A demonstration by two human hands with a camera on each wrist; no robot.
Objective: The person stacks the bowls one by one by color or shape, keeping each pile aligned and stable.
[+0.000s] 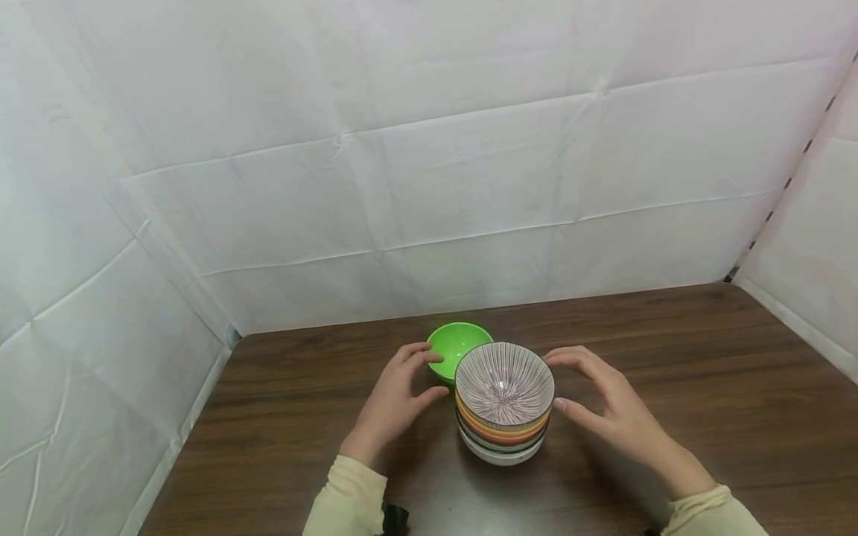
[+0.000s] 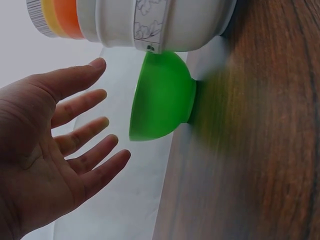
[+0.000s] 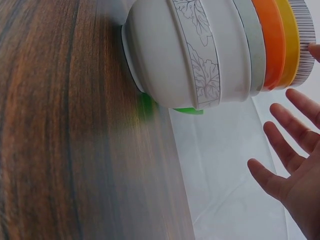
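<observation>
A stack of nested bowls (image 1: 504,439) stands on the table, topped by a bowl with thin dark radiating lines (image 1: 503,383). Below it show yellow, orange and grey-green bowls, with a white bowl (image 3: 160,55) bearing a leaf-pattern band at the bottom. Behind the stack and to its left sits a green bowl (image 2: 162,97), upright and partly hidden in the head view. My left hand (image 1: 395,398) is beside the green bowl, fingers spread and apart from it. My right hand (image 1: 613,409) is at the stack's right, its fingers spread near the top rim; contact is unclear.
The dark wood-grain table (image 1: 302,417) lies under the bowls. White sheeting (image 1: 429,186) rises behind the table's back edge and along both sides.
</observation>
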